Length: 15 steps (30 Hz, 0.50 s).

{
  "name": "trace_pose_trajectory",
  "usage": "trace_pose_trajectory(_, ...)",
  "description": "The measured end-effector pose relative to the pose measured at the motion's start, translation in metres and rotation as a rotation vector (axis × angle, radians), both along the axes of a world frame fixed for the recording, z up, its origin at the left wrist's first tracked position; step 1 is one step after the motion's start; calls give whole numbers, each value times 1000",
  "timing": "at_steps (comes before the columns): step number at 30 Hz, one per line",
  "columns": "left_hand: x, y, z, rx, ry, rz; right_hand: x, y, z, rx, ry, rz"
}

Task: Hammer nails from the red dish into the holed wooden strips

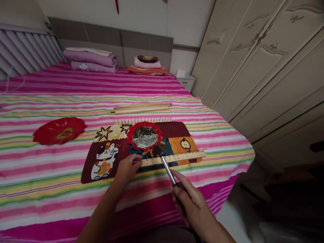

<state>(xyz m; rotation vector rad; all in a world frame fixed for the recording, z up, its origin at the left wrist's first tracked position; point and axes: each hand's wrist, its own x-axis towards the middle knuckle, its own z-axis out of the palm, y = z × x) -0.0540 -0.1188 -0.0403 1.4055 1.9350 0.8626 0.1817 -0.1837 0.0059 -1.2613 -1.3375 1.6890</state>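
My right hand (189,199) is wrapped round the dark handle of a hammer (168,169). The hammer's shiny metal shaft slants up and left, and its dark head (160,150) is over a wooden strip (184,156). Several nails stand along this strip, some tilted at its right end. At the strip's left end my left hand (130,167) has its fingers pinched; whether a nail is also between them is too small to tell. Just behind, a red scalloped bowl (129,137) holds a heap of loose nails (144,136). Under it lies a patterned mat (176,129).
A second strip with upright nails (159,119) lies along the mat's far edge. Beyond it are bare wooden strips (143,108). A red plate (45,133) is at left on the striped bedspread (50,168). Folded bedding (92,59) sits by the headboard; a wardrobe (253,50) stands right.
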Motion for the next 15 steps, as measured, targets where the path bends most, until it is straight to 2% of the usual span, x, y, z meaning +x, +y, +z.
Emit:
trace_pose_trajectory(3, -7, 12, 12, 30, 105, 26, 7, -4, 4, -83, 24, -141)
trace_pose_trajectory(5, -10, 27, 19, 121, 273, 22, 9, -5, 4, -126, 27, -211)
trace_pose_trajectory(7, -9, 45, 23, 150, 460, -51, 9, -5, 1, -152, 23, -246)
trace_pose_trajectory(11, -3, 76, 29, -9, 740, -214, 10, -5, -6, -181, 29, -265)
trace_pose_trajectory(15, -2, 88, 31, -79, 779, -299, 12, -4, -7, -178, 29, -258)
